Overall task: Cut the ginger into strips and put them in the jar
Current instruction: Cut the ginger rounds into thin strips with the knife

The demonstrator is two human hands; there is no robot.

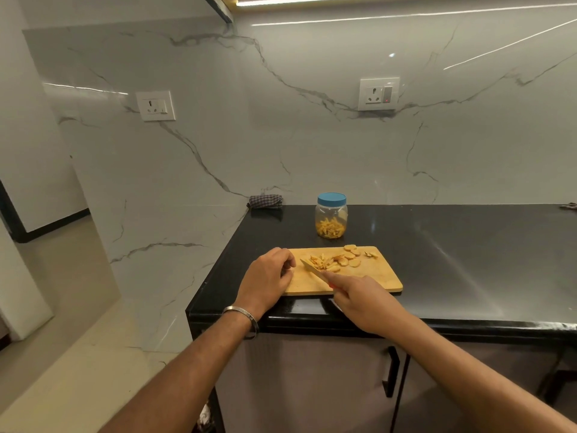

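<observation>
A wooden cutting board (371,278) lies near the front left corner of the black counter. On it sit a small pile of ginger strips (321,261) and several round ginger slices (351,256). My right hand (359,296) grips a knife (312,269) whose blade points left toward the strips. My left hand (268,278) rests on the board's left end with fingers loosely curled, holding nothing that I can see. Behind the board stands a clear plastic jar (331,215) with its blue lid on and ginger strips in its bottom.
A folded checked cloth (265,201) lies at the counter's back left corner against the marble wall. The black counter (468,260) stretches to the right. Its left edge drops to the floor just left of the board. Cabinet doors with black handles (392,371) stand below.
</observation>
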